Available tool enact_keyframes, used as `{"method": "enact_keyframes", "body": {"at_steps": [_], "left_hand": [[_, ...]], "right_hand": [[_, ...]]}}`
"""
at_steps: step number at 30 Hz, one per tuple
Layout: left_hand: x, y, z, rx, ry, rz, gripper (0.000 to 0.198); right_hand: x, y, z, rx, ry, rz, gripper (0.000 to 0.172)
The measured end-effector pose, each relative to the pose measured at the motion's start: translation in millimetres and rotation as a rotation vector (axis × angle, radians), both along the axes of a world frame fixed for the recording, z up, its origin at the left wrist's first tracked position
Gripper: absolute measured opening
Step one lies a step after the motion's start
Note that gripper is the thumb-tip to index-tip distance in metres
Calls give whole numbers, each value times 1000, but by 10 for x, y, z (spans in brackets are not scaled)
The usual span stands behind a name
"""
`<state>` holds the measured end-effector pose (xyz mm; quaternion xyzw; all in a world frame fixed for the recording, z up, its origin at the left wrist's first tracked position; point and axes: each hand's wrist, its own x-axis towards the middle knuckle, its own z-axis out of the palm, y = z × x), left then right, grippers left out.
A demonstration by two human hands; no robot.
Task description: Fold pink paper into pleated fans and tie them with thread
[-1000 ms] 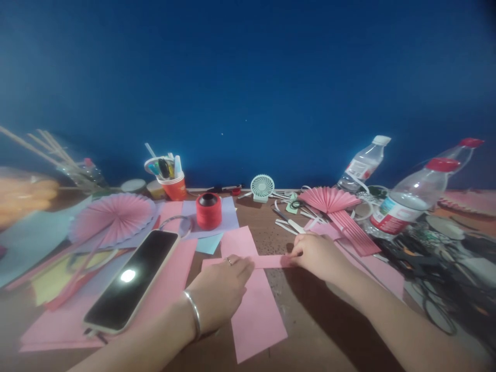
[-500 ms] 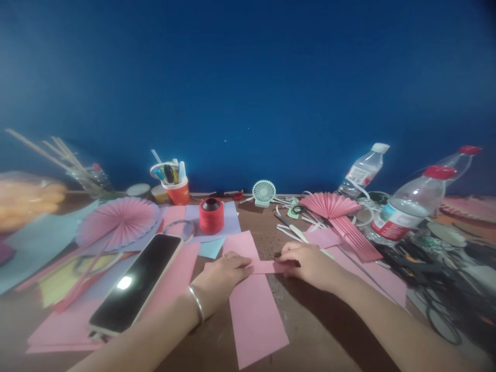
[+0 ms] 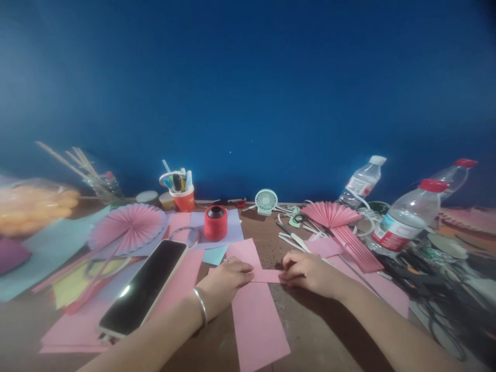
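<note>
A narrow folded pink paper strip (image 3: 267, 276) lies crosswise on a long pink paper sheet (image 3: 258, 320) on the brown table. My left hand (image 3: 227, 281), a bangle on its wrist and a ring on one finger, presses the strip's left end with closed fingers. My right hand (image 3: 306, 271) pinches the strip's right end. Both hands rest low on the table, close together.
A phone (image 3: 145, 292) lies at the left on pink sheets. A red thread spool (image 3: 216, 222), a pen cup (image 3: 182, 194), a small fan (image 3: 266, 201), pleated pink paper fans (image 3: 127, 226), scissors (image 3: 292, 235) and two bottles (image 3: 406, 217) surround the hands. Cables clutter the right.
My right hand has slid left along the strip toward my left hand, so less of the strip shows. The camera has tilted up a little.
</note>
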<state>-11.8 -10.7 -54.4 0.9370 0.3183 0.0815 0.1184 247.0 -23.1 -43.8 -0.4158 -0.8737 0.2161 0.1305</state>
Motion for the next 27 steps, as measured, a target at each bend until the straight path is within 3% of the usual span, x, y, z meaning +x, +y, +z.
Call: {"method": "enact_keyframes", "body": {"at_steps": [5, 9, 18, 27], "left_hand": [[45, -56, 102, 58, 142, -48, 42], [56, -38, 57, 99, 154, -56, 36], [36, -12, 40, 68, 95, -45, 35], [58, -34, 92, 76, 165, -35, 31]], "right_hand": [[-41, 5, 1, 44, -7, 52, 17], [-163, -63, 42, 54, 61, 81, 23], [-223, -117, -13, 41, 51, -150, 26], [-188, -96, -37, 61, 39, -51, 31]]}}
